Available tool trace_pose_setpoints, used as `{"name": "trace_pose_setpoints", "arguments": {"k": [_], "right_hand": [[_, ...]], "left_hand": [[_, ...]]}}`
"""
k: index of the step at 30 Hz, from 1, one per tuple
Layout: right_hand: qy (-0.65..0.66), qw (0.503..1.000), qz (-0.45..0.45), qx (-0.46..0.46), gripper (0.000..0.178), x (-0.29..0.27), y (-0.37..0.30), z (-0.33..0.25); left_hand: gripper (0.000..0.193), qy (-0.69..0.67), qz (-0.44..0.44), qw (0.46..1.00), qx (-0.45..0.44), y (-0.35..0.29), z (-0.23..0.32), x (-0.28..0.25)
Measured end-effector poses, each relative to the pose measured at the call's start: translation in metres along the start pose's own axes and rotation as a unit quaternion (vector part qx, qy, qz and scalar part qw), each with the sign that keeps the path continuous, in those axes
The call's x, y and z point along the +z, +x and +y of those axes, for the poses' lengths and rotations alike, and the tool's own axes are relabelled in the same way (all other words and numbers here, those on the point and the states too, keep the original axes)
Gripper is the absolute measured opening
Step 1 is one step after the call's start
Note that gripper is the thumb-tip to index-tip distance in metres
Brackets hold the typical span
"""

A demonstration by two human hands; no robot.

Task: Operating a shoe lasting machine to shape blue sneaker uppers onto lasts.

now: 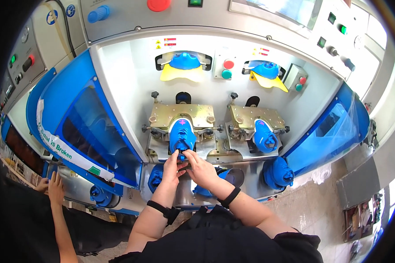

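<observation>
A blue shoe [181, 131] with a pink mark on its toe sits in the left metal fixture [175, 111], toe pointing away from me. My left hand [172, 168] and my right hand [201, 167] meet at the shoe's near end, fingertips closed on it side by side. What exactly they pinch there is partly hidden by the fingers. To the right, a second blue shoe [265, 135] rests in the right fixture [254, 117], touched by neither hand. Below my hands, blue shoes lie on the metal ledge, one left of my wrist [156, 177] and one partly under my right forearm [226, 174].
Above the fixtures hang two blue forms with yellow flaps [182, 72] [269, 76]. Button boxes [226, 65] [296, 79] are mounted inside the machine. Blue doors [92, 127] [327, 127] flank the opening. Another blue shoe [278, 173] stands at right. A co-worker's hand [55, 187] is at far left.
</observation>
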State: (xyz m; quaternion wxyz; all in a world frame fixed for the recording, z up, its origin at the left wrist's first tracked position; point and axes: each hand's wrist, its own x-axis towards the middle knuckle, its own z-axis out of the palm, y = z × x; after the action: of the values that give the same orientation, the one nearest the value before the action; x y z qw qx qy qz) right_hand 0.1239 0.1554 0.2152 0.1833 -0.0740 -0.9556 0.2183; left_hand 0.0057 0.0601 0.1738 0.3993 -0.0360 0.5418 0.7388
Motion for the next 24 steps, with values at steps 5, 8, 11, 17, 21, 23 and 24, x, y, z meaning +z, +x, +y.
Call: {"name": "trace_pose_setpoints", "arguments": {"k": [5,8,11,17,21,23,24], "right_hand": [[0.005,1.000,0.003,0.006,0.066,0.0039,-0.0017,0.0028],[0.003,1.000,-0.008,0.013,0.066,0.0040,-0.0016,0.0014],[0.002,1.000,-0.016,0.017,0.066,0.0036,-0.0015,0.0010],[0.007,1.000,-0.016,0.008,0.066,0.0046,-0.0023,0.0043],[0.009,1.000,-0.015,0.005,0.067,0.0045,-0.0019,0.0075],[0.009,1.000,-0.023,0.010,0.067,0.0023,-0.0015,0.0064],[0.009,1.000,-0.028,0.011,0.067,0.0015,-0.0013,0.0062]], "left_hand": [[0.045,0.005,0.009,1.000,0.015,-0.0002,-0.0011,0.0014],[0.045,0.016,0.008,1.000,0.020,0.0021,-0.0021,-0.0016],[0.045,0.023,0.016,0.999,0.017,0.0002,-0.0015,-0.0016],[0.043,0.030,0.014,0.999,0.024,0.0021,-0.0034,-0.0033],[0.046,0.046,0.015,0.998,0.031,0.0015,-0.0042,-0.0042],[0.048,0.051,0.008,0.998,0.038,0.0019,-0.0043,-0.0048],[0.048,0.051,0.009,0.998,0.038,0.0023,-0.0044,-0.0049]]}}
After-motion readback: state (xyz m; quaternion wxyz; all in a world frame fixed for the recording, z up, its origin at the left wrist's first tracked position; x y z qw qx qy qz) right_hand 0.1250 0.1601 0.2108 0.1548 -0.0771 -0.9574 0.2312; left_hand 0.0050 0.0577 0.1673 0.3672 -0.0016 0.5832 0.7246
